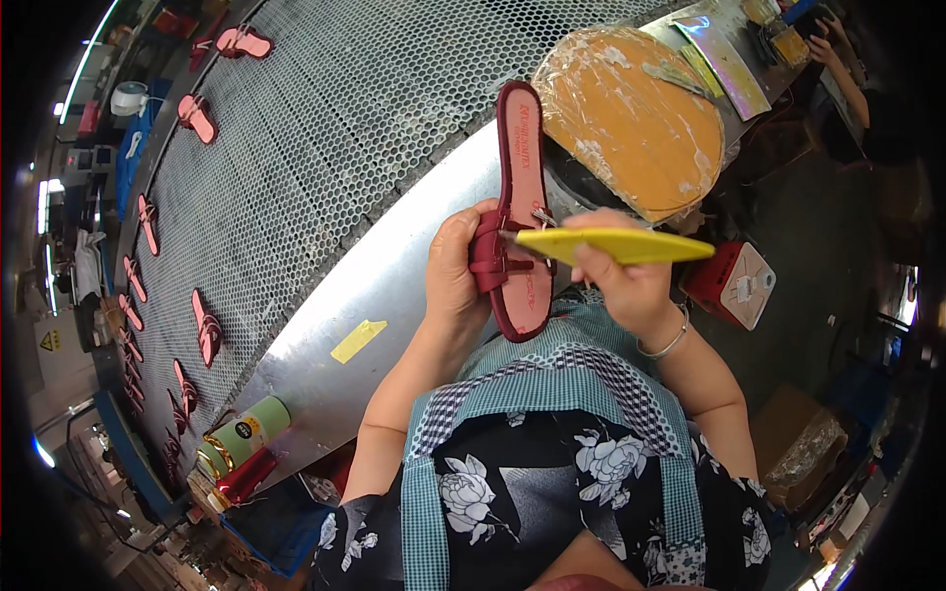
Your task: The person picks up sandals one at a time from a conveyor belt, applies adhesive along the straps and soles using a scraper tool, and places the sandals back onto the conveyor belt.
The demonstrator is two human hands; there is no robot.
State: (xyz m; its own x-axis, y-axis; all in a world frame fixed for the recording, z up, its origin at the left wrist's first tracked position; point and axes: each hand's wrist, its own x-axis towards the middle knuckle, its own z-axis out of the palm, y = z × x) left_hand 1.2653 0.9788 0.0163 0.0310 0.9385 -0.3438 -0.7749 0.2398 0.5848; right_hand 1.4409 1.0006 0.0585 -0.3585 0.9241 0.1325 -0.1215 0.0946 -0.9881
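Along the far left rim, several pink flat sandals (207,330) are lying spaced out on a grey perforated metal conveyor surface (325,128); those closest to the edge are bending with the lens and are hard to make out. Below them, a pale green cylindrical can (243,433) is lying beside a red cylindrical can (241,475), whose lower end is partly hiding behind the table edge. A small yellow tape strip (358,340) is sticking to the smooth silver metal table (394,286).

The left hand (456,271) is wrapping its fingers around the strap of a dark red flat slide sandal (516,212), holding it up just above the table edge in front of the person's apron; the thumb side is hiding behind the sole. The right hand (621,281) is clenching a long yellow flat plastic tool (616,244), whose tip is meeting the sandal at the strap; a small metal piece there is too small to identify. A thin silver bracelet (670,345) is circling the right wrist.

Further right, a round orange glue-smeared board (631,118) is resting on the table, and a red and white box (734,284) is sitting lower down. In the top right corner another person's hand (823,49) is showing, mostly cut off.
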